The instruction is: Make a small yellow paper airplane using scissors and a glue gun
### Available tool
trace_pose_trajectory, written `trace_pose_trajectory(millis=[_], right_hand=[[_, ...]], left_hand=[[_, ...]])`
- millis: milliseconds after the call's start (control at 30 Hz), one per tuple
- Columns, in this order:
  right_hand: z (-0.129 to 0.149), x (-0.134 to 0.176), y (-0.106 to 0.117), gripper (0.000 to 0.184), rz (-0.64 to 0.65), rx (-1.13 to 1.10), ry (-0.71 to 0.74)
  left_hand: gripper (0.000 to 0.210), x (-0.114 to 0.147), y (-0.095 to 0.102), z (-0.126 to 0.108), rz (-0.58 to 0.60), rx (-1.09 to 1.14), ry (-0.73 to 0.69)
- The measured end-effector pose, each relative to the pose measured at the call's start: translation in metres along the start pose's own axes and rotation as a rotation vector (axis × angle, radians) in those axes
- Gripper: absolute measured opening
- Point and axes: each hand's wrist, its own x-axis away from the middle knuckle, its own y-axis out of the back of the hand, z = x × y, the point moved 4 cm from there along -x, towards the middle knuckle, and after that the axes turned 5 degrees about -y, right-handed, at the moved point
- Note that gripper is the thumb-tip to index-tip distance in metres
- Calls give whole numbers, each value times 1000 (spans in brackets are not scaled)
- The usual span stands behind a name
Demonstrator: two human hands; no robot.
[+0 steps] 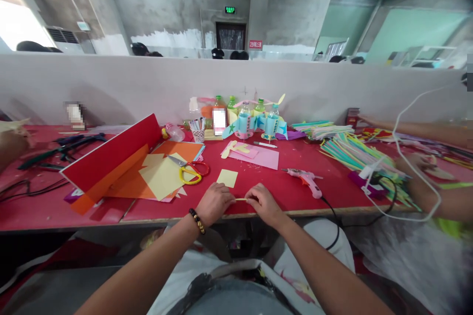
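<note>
My left hand (215,203) and my right hand (264,203) meet at the front edge of the red table. Each one pinches an end of a thin pale-yellow strip (241,199), stretched level between the fingertips. Whether it is rolled or folded paper seen edge-on, I cannot tell. Just beyond my left fingers lies a small pale-yellow paper square (227,178). Scissors with red and yellow handles (190,175) rest to its left on yellow and orange sheets (157,179). A pink glue gun (308,182) lies right of my right hand, its black cord running off the edge.
Decorated bottles (244,120) stand at the back by a phone (219,122) and a cup of pens (198,133). Pink paper (266,156) lies mid-table. Pipe cleaners (347,150) pile up right, near a co-worker's arm (428,187). A red board (114,155) leans left.
</note>
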Motion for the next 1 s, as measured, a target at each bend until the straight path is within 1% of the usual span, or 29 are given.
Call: trace_pose_trajectory(millis=[267, 333, 533, 633, 700, 767, 833, 900, 1000], right_hand=[[-2, 0, 2, 9, 8, -47, -45], [-2, 0, 2, 8, 12, -60, -56], [-3, 1, 4, 8, 9, -141, -92], [-12, 2, 5, 6, -48, -264, -202], [-20, 4, 6, 19, -114, -374, -289], [-26, 5, 6, 30, -157, -449, -326], [-28, 7, 5, 30, -164, -476, -327], [-29, 8, 5, 27, -148, -485, -325], [-27, 10, 6, 22, -124, -504, -318]], left_hand=[[29, 2, 0, 10, -26, 75, 68], [29, 0, 1, 12, -20, 80, 41], [30, -11, 8, 13, 48, 150, -60], [30, -16, 14, 22, 53, 184, -67], [29, -21, 19, 36, 35, 185, -27], [30, -28, 25, 54, -11, 151, 82], [32, -39, 30, 70, -55, 100, 184], [36, -55, 30, 80, -66, 48, 237], [42, -87, 21, 89, -42, -45, 292]])
